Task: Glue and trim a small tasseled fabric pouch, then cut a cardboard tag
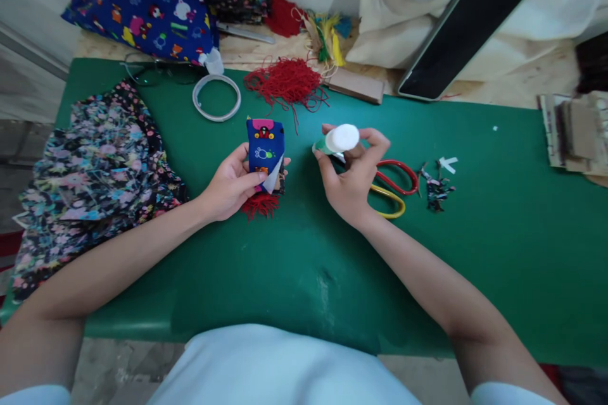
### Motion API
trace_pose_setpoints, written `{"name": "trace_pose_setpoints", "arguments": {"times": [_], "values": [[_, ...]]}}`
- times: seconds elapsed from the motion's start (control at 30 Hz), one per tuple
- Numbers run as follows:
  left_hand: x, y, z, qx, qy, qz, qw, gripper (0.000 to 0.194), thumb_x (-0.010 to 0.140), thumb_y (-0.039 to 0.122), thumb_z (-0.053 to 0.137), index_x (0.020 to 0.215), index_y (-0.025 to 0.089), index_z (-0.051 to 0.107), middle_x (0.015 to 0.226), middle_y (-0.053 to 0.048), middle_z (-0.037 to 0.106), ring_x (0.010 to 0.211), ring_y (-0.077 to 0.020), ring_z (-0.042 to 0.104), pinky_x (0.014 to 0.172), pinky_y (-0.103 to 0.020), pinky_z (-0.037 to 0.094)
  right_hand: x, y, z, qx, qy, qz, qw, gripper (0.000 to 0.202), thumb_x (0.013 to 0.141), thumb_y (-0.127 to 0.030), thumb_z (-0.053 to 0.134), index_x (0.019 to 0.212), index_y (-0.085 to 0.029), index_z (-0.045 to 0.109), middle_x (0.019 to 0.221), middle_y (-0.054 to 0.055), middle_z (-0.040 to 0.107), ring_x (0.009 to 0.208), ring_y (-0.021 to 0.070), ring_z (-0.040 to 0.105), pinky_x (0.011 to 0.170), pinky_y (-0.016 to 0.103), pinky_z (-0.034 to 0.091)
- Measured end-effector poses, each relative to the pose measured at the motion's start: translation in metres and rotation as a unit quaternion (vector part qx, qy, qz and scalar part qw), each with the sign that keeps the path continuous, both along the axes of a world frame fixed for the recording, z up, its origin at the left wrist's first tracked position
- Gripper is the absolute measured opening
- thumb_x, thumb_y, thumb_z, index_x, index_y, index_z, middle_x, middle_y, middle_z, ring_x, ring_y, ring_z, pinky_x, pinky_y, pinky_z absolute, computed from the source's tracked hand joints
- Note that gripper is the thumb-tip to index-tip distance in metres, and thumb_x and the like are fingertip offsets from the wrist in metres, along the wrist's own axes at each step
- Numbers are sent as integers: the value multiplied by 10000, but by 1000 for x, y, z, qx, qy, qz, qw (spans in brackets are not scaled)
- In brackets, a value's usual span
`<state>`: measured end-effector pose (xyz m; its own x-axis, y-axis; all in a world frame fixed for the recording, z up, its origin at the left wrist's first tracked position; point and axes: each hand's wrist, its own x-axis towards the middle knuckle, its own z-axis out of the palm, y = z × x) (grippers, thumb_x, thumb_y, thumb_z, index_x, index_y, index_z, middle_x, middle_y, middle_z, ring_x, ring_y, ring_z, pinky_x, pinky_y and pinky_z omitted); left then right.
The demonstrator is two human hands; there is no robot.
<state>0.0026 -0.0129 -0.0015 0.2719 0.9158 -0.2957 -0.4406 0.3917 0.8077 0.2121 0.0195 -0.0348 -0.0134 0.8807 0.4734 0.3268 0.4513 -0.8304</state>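
My left hand (228,186) is closed on a small blue cartoon-printed fabric piece (265,142), thumb on top. One lower corner is turned back, showing a pale underside. Red yarn fringe (260,205) sticks out below it, and a dark printed edge shows beside my fingers. In my right hand (349,186) is a glue stick (346,137) with a white end and a greenish body, held tilted between thumb and fingers. Whether it is capped I cannot tell. Scissors (416,183) with one red and one yellow handle lie under that hand, blades mostly hidden.
Dark floral fabric (104,164) covers the table's left side. Behind are a tape roll (196,101), glasses (142,79), blue printed fabric (142,9) and red yarn (289,81). A dark-faced panel (479,25) leans at the back. Scraps (437,193) and cardboard pieces (582,130) lie right.
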Motion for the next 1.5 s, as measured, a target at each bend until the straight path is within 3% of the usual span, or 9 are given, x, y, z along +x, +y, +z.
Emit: {"name": "trace_pose_setpoints", "arguments": {"times": [0.23, 0.4, 0.6, 0.77, 0.87, 1.0, 1.1, 1.2, 1.5], "values": [[-2, 3, 1, -22, 19, 28, 999, 489, 661, 229, 874, 1065, 204, 600, 1044, -38, 771, 953, -235, 764, 753, -313, 674, 4, 3, -8, -25, -29, -15, 999, 439, 900, -266, 665, 1260, -243, 415, 1249, 136, 655, 1149, 248, 676, 975, 469, 571], [-1, 3, -2, -38, 37, 37, 998, 488, 604, 348, 927, 976, 185, 654, 853, -13, 780, 713, -171, 761, 588, -207, 637, 4, 2, -4, -28, -26, 36, 999, 436, 894, -288, 680, 1261, -235, 451, 1223, 119, 676, 1094, 236, 696, 898, 422, 621], [3, 0, -1, -19, 55, 6, 998, 530, 612, 388, 924, 988, 163, 627, 774, -19, 772, 636, -171, 752, 517, -181, 611, 5, 7, -2, -20, -54, 90, 994, 420, 897, -242, 663, 1257, -239, 448, 1199, 110, 678, 1064, 227, 705, 923, 425, 619], [3, -1, 0, -32, 74, 56, 995, 536, 548, 339, 950, 928, 162, 615, 783, -16, 771, 642, -169, 750, 512, -181, 604, 2, 7, -1, -23, -24, 81, 996, 469, 881, -275, 679, 1265, -257, 409, 1207, 105, 654, 1100, 235, 686, 944, 450, 602], [3, -1, 2, -42, 76, 75, 993, 520, 534, 322, 950, 908, 164, 625, 793, -14, 772, 676, -179, 752, 559, -228, 628, 3, 2, 2, 94, -21, 5, 995, 452, 861, -308, 676, 1235, -264, 427, 1176, 110, 604, 1132, 268, 633, 945, 494, 558], [3, -1, 2, -2, 76, 54, 996, 384, 605, 357, 910, 835, 155, 679, 788, -45, 774, 784, -225, 764, 774, -360, 655, -1, -16, 10, 269, -83, -73, 957, 422, 761, -387, 748, 1079, -249, 506, 896, 51, 571, 832, 244, 588, 750, 452, 500], [3, -4, -2, 41, 92, 41, 994, 323, 622, 363, 900, 785, 163, 707, 785, -49, 774, 827, -238, 762, 879, -401, 628, -11, -32, 16, 196, -140, 13, 970, 528, 747, -396, 789, 1149, -231, 488, 887, 48, 615, 804, 240, 603, 719, 423, 494], [2, -6, -7, 62, 111, 30, 991, 313, 622, 350, 905, 794, 179, 707, 811, -33, 775, 847, -230, 756, 899, -396, 617, -18, -40, 19, 124, -179, 67, 974, 420, 822, -292, 726, 1166, -225, 494, 873, 44, 653, 782, 222, 611, 670, 374, 485], [0, -8, -10, 37, 137, 23, 990, 394, 605, 409, 907, 860, 194, 696, 863, -26, 763, 903, -225, 735, 945, -393, 594, -15, -38, 21, 127, -171, 93, 973, 142, 868, -215, 630, 981, -207, 545, 785, 36, 643, 709, 191, 586, 613, 333, 433]]}}
